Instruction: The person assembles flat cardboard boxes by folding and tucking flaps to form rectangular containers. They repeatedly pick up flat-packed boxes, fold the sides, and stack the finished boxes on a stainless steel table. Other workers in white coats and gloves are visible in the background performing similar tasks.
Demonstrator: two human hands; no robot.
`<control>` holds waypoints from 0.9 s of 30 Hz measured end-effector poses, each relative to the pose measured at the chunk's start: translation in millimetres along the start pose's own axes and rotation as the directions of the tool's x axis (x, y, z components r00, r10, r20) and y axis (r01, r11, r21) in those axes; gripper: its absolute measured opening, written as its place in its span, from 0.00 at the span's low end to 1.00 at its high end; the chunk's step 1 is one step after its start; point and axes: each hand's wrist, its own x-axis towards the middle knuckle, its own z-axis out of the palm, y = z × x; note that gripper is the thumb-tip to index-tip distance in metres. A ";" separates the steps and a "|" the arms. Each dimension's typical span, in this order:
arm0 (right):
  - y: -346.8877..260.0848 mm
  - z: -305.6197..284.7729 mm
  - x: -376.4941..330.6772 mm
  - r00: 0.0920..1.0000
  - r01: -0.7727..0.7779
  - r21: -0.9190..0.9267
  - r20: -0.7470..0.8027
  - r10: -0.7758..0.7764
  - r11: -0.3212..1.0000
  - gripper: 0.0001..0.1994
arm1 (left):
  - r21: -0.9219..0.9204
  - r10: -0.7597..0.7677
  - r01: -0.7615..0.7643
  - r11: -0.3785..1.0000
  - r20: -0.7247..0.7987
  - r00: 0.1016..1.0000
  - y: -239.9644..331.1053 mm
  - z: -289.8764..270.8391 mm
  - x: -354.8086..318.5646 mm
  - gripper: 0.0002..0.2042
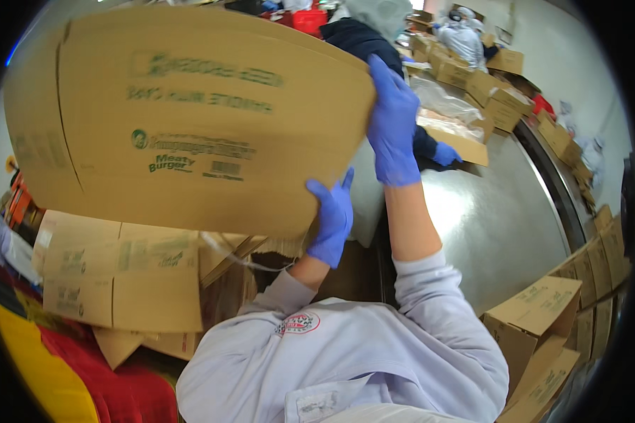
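A large flattened cardboard carton (212, 127) with green print is held up in front of me, filling the upper left of the head view. My right hand (394, 123), in a blue glove, grips its right edge near the top, with the fingers partly hidden. Lower down, my left hand (331, 222), gloved in blue too, closes on the carton's lower right corner, thumb on the near face. Below the carton, a stack of more flattened cartons (155, 282) lies to my left.
A metal table (501, 190) stretches away on my right. Beside it a co-worker in dark sleeves (363, 39) reaches a gloved hand near an open carton with plastic lining (455, 130). Open cartons (536, 310) stand close at right. Red and yellow material (85, 366) lies lower left.
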 end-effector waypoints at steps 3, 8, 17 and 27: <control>9.2 -85.9 -15.0 0.758 -0.447 0.607 -0.133 0.639 0.657 0.14 | 0.068 -0.049 0.045 0.997 0.066 0.997 -36.2 -2.9 -26.5 0.29; -22.1 -205.0 -87.6 0.697 -0.410 0.600 -0.280 0.660 0.687 0.20 | 0.260 -0.280 0.209 0.943 0.277 0.919 -64.6 -3.3 -38.0 0.19; -26.3 -342.2 -236.8 0.428 -0.903 -0.202 -0.498 0.754 0.379 0.17 | 0.556 -0.877 0.717 0.420 0.043 0.479 -195.6 -10.8 -59.3 0.13; 26.9 -366.6 -222.5 0.603 -0.519 -0.853 -0.317 0.732 0.059 0.37 | 0.683 -0.768 0.503 0.530 0.135 0.626 -260.4 -98.3 15.1 0.24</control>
